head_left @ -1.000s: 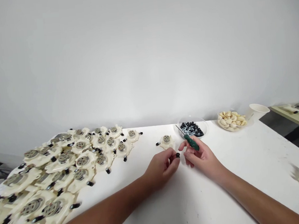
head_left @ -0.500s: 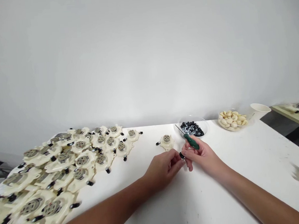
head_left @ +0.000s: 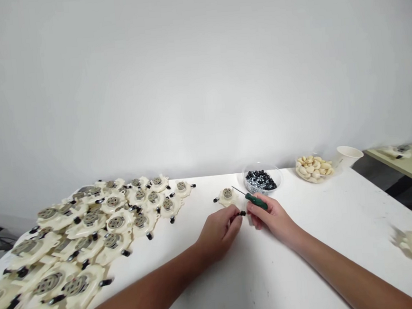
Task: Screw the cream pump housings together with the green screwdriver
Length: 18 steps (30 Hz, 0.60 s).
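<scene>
A white table (head_left: 306,256). At left, a heap of cream motor housings (head_left: 79,228), many already bearing black fittings. A clear bowl (head_left: 278,181) of loose black parts (head_left: 261,178), seemingly unused; left of it, a lone housing (head_left: 227,201). The right hand (head_left: 272,216) wraps a green screwdriver (head_left: 256,201); the left hand (head_left: 217,229) pinches a small black piece (head_left: 243,213), its detail unclear. Half a second ago the hands touched; now a narrow gap parts them.

At the frame's lower left we have cream plastic motor housings (head_left: 90,219) piled on the white table (head_left: 294,281). Right of centre sits a round clear plastic bowl (head_left: 280,179) holding small black parts (head_left: 261,180); below it, the green-handled screwdriver (head_left: 256,201) lies in our right hand (head_left: 272,218). Farther right: pale curved pieces (head_left: 314,168) bowled beside a white tapered cup (head_left: 349,156).
</scene>
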Each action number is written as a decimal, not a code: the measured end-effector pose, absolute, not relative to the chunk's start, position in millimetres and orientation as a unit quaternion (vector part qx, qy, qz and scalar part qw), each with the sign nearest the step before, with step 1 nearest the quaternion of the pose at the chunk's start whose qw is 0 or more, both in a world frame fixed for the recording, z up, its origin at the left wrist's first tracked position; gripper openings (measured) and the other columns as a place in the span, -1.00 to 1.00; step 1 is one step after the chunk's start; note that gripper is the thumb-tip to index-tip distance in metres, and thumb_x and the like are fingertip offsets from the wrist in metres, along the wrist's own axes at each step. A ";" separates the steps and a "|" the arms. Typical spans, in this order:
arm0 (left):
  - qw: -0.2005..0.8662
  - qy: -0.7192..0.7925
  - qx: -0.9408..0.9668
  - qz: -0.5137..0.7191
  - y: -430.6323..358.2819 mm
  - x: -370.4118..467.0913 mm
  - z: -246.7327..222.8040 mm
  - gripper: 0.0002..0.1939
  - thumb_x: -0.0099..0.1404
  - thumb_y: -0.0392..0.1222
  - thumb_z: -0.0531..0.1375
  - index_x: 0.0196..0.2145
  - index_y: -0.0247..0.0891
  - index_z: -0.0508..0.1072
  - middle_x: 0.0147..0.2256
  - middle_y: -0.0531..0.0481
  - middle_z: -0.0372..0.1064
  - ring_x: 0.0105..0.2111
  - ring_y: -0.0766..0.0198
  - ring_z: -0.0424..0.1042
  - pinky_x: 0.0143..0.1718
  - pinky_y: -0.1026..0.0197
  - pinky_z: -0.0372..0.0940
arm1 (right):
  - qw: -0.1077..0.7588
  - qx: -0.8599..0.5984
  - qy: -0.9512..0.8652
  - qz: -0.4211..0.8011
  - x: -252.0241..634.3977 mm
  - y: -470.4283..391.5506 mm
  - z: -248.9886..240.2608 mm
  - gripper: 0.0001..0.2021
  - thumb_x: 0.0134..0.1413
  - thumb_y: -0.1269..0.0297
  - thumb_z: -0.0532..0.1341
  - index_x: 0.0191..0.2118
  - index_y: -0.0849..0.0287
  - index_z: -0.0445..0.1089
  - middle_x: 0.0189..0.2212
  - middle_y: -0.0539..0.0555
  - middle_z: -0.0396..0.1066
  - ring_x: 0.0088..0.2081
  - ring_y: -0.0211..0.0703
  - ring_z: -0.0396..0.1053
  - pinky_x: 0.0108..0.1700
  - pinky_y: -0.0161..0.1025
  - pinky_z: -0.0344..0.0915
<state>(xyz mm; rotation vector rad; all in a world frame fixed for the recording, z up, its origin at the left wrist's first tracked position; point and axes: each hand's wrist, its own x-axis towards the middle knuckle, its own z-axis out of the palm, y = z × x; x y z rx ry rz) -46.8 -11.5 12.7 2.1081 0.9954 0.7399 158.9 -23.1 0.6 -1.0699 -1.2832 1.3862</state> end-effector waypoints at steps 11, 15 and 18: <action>0.431 0.484 0.577 0.496 21.5 -68.1 -2.4 -0.67 0.45 -0.06 -0.01 -0.47 -0.19 0.21 -0.53 0.11 0.19 -0.51 0.30 0.18 -0.45 0.26 0.13 | 0.433 -0.430 -0.571 0.550 161.0 -26.1 6.9 -0.62 0.30 -0.12 0.20 -0.07 0.10 0.48 -0.24 0.09 0.46 -0.38 -0.21 0.31 -0.35 -0.24 0.31; 0.439 0.482 0.563 0.508 23.9 -72.5 -6.1 -0.68 0.43 -0.06 -0.02 -0.47 -0.18 0.20 -0.52 0.09 0.21 -0.51 0.30 0.22 -0.43 0.25 0.20 | 0.430 -0.418 -0.576 0.555 159.9 -27.1 8.3 -0.61 0.29 -0.14 0.20 -0.13 0.11 0.48 -0.09 0.14 0.49 -0.31 -0.16 0.35 -0.34 -0.23 0.34; 0.436 0.485 0.564 0.506 20.3 -75.5 -6.0 -0.67 0.42 -0.07 -0.05 -0.51 -0.18 0.17 -0.53 0.08 0.21 -0.52 0.29 0.23 -0.43 0.24 0.21 | 0.447 -0.437 -0.566 0.538 157.9 -26.6 4.4 -0.60 0.31 -0.15 0.17 -0.14 0.11 0.44 -0.23 0.09 0.47 -0.41 -0.21 0.30 -0.35 -0.23 0.30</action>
